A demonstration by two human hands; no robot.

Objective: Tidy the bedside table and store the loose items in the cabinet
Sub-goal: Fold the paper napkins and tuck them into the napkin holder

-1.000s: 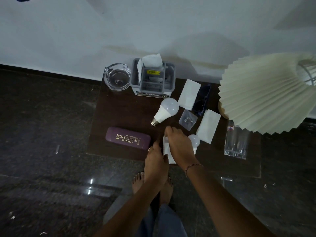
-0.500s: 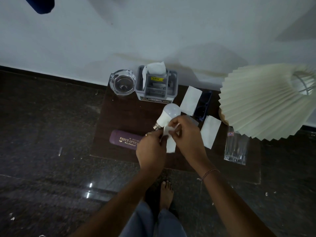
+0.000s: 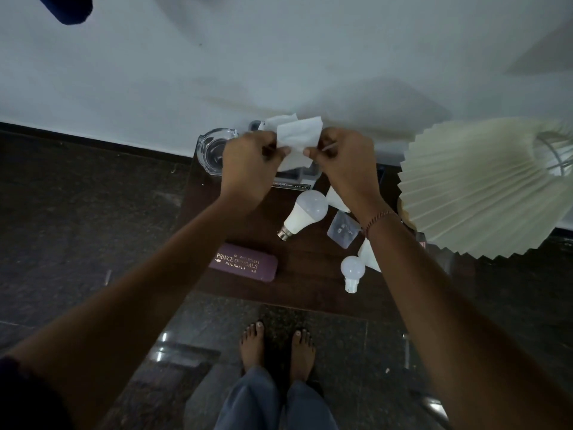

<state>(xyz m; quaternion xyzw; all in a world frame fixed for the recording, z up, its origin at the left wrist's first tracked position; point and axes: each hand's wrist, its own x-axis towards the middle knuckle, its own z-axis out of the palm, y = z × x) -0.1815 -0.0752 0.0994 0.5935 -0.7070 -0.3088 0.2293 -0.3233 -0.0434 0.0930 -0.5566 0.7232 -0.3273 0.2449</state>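
I see the fingertips of the left hand (image 3: 248,164) pinching the 9 o'clock edge of a crumpled white paper tissue (image 3: 298,140). The thumb and fingers of the right hand (image 3: 345,164) pinch its 3 o'clock edge. Both sets of fingers are curled tight on the sheet, knuckles toward me, and the tissue is held up in the air between them. It hangs over the 12 o'clock end of the dark brown wooden bedside table (image 3: 310,259).

Both forearms reach forward from the lower corners of the view and converge on the tissue. A thin reddish thread bracelet (image 3: 380,216) circles the right wrist.

Under the hands I can see part of a grey plastic organiser box (image 3: 303,174); the strip of print on its front is too small for me to read. A clear glass ashtray (image 3: 213,150) sits at the table's 11 o'clock, partly behind the left hand.

A purple oblong spectacle case (image 3: 243,265) lies at 7 o'clock, lettered in gold "PRINCE OPTICALS" over "ROURKELA". A large white LED bulb (image 3: 305,214) lies on its side near the centre. A small clear plastic pouch (image 3: 342,232) sits at its 3 o'clock and a small white bulb (image 3: 352,270) at its 5 o'clock.

A cream pleated lampshade (image 3: 480,190) leans in at the table's 3 o'clock.
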